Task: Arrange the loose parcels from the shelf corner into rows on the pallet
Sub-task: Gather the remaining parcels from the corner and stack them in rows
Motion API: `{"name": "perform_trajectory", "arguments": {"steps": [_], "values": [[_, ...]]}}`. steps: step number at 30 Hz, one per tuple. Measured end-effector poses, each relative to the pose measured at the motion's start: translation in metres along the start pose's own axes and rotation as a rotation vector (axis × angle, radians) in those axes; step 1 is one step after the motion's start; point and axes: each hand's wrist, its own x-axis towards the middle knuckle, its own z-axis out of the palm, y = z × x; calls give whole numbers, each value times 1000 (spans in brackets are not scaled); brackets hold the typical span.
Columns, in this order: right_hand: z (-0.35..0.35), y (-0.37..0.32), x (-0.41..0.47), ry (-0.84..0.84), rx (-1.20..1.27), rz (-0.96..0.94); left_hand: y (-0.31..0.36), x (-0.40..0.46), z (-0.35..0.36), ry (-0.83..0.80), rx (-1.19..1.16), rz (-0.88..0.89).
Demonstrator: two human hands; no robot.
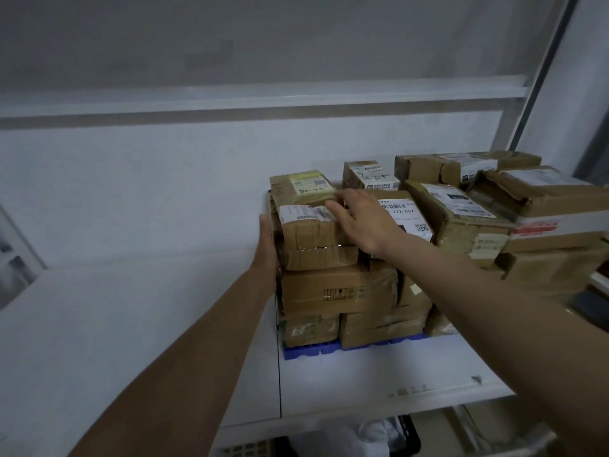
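Squaring top parcel (313, 232) on the stack at the blue pallet (306, 352) left corner. Left hand (267, 249) lies flat, fingers straight, against the stack's left side; right hand (362, 219) rests open on top. Advice: press evenly from both sides, align edges with the row beneath.

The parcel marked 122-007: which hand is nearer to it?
Right. The right hand lies over the 122-007 parcel, fingers reaching left. The left hand presses the stack's far left side.
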Motion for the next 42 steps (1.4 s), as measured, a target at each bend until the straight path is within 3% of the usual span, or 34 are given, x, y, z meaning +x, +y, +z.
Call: {"name": "perform_trajectory", "arguments": {"steps": [6, 15, 20, 26, 33, 42], "values": [[5, -4, -11, -6, -36, -44, -31, 0, -14, -52, -30, -180], [6, -18, -8, -20, -98, -60, -31, 4, -21, -157, -33, -169], [9, -37, 7, 0, -217, -152, -28, 11, -28, -83, -90, -154], [18, -64, 43, -181, -243, -148, -30, 27, -31, -89, -87, -180], [34, -58, 59, -341, -194, 9, -28, 42, -28, -150, -157, -226], [32, -53, 58, -357, -137, 32, -34, 44, -26, -241, -139, -192]]}}
